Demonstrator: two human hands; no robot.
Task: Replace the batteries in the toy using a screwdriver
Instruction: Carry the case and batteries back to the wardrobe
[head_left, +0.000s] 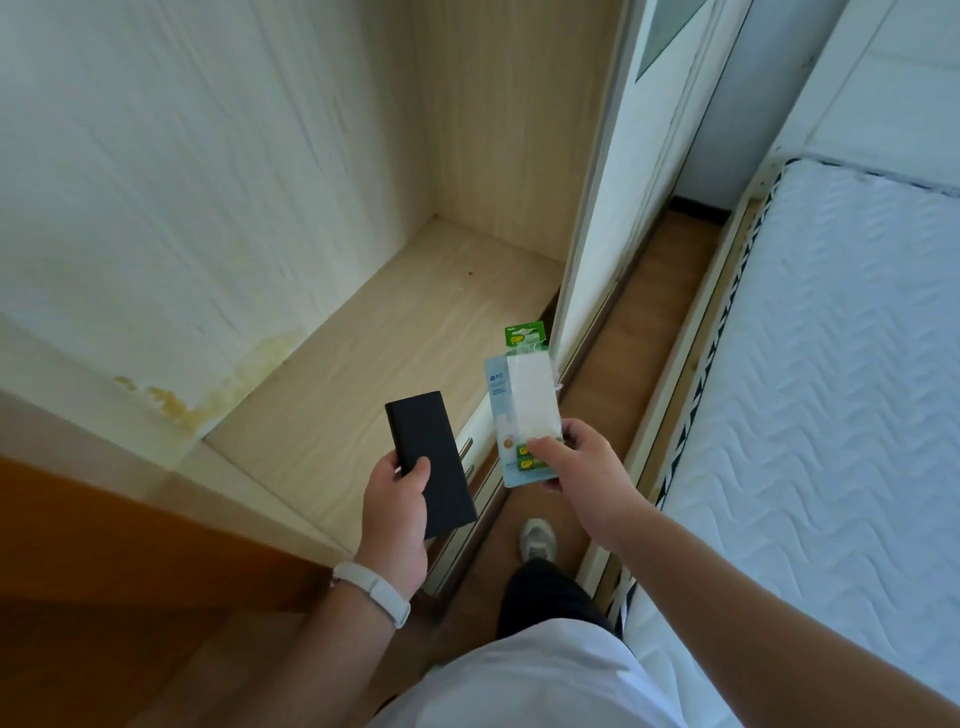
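My left hand (397, 512) grips a flat black rectangular case (428, 460) by its near end, thumb across the top. My right hand (582, 467) pinches a stack of packets (524, 410): a pale blue card, a white packet on top, and green battery packaging showing at the far end and under my thumb. Both hands hover above the front edge of an open wardrobe shelf (363, 353). No screwdriver or toy is plainly visible.
The light-wood wardrobe shelf has a stained white side wall on the left. A white sliding door (613, 208) stands to the right of the shelf. A bare mattress (831, 389) fills the right side. Between them runs a narrow wooden floor strip with my foot (537, 538).
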